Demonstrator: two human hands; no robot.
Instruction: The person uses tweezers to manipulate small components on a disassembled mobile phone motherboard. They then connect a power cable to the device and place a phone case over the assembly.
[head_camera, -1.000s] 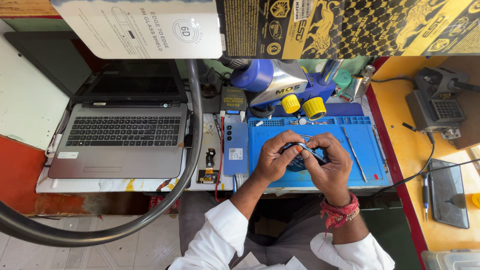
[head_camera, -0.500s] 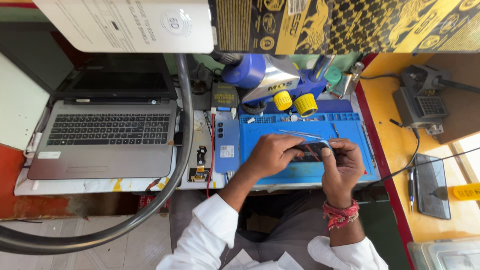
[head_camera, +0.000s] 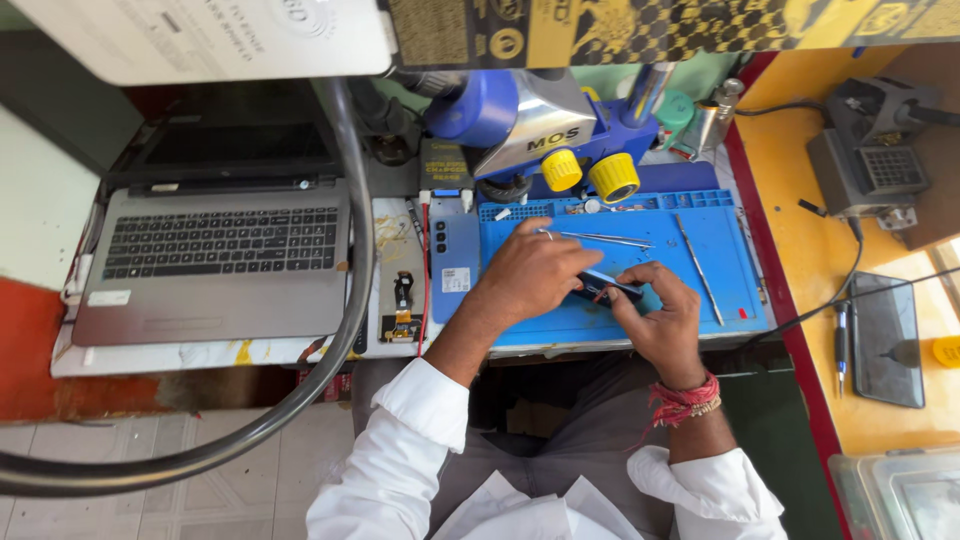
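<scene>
Landmark: the blue silicone repair mat (head_camera: 720, 255), on which all positions below are given.

Far left of the mat lies one open grey laptop (head_camera: 215, 260); just beside the mat's left edge lies one pale blue phone, face down (head_camera: 455, 258).

On the mat's front half, my left hand (head_camera: 535, 272) is cupped over the left end of the small dark flat phone part (head_camera: 605, 287), fingers closed on it; my right hand (head_camera: 660, 320) pinches its right end from below. The part is held just above the mat's centre, between both hands (its underside is hidden, so I cannot tell what is fitted there).

Step in hand, as I judge it: steadying and working the part by hand, no tool taken up. The next move would call for one hand to keep the grip while the other frees itself for a tool.

Count on the mat's rear: one pair of steel tweezers (head_camera: 600, 238) and one thin metal pry tool (head_camera: 698, 268). Behind the mat stands one blue microscope with two yellow knobs (head_camera: 560, 130). Right of the mat lies one dark phone (head_camera: 886, 338).
</scene>
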